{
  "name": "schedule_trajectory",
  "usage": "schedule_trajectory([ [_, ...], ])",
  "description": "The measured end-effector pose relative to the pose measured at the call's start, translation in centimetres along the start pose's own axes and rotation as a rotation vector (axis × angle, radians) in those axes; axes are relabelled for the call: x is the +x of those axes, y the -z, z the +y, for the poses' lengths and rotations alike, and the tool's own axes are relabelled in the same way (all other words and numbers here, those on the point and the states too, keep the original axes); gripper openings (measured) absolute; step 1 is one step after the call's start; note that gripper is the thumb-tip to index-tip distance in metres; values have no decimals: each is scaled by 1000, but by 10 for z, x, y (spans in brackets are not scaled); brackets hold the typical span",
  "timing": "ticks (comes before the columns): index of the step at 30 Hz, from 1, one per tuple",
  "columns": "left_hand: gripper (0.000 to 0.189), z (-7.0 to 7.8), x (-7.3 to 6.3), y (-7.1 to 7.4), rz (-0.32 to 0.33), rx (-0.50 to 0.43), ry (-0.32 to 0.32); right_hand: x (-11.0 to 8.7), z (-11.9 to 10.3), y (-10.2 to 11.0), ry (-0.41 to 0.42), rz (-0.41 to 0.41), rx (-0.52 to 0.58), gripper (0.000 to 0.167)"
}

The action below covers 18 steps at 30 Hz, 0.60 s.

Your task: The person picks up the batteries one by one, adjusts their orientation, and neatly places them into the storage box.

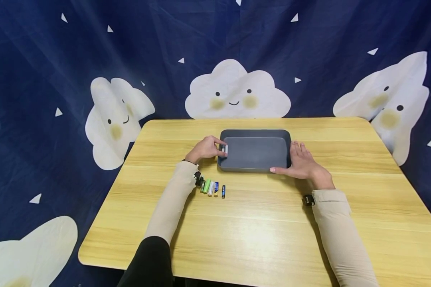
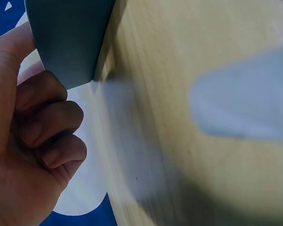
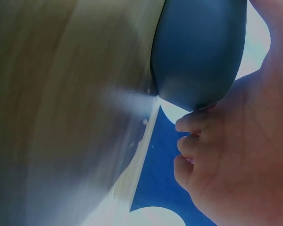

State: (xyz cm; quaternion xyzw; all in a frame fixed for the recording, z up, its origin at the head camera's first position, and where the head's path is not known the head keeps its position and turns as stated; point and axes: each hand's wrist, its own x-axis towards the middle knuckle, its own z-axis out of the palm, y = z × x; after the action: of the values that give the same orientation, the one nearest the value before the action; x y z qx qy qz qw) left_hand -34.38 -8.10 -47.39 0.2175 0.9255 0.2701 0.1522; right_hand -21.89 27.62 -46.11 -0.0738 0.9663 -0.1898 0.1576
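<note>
A dark grey rectangular tray [image 1: 256, 153] with raised walls lies on the table. At its left end my left hand [image 1: 206, 148] reaches over the wall, thumb and index finger at the two ends of a white battery [image 1: 226, 149] inside the tray. In the left wrist view the tray's outer wall [image 2: 68, 42] hides those fingertips, and the other fingers are curled outside it. My right hand [image 1: 301, 163] rests against the tray's right end, fingers straight along the side and thumb stretched along the near wall. In the right wrist view the palm faces the tray's corner [image 3: 198, 52].
Several batteries stand in a loose row on the table nearer me, by the left wrist: a green one [image 1: 206, 186], a white one [image 1: 210, 189], a blue-and-gold one [image 1: 216, 189] and a dark blue one [image 1: 223, 191]. A navy cloud-print curtain [image 1: 169, 32] hangs behind the wooden table [image 1: 258, 239].
</note>
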Motion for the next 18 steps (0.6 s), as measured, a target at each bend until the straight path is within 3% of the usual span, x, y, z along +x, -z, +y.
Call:
schedule_trajectory([
  [8, 52, 8, 0, 1, 16, 160, 9, 0, -1, 0, 2, 3, 1, 139],
  [18, 51, 13, 2, 1, 5, 224, 15, 0, 0, -1, -4, 7, -2, 139],
])
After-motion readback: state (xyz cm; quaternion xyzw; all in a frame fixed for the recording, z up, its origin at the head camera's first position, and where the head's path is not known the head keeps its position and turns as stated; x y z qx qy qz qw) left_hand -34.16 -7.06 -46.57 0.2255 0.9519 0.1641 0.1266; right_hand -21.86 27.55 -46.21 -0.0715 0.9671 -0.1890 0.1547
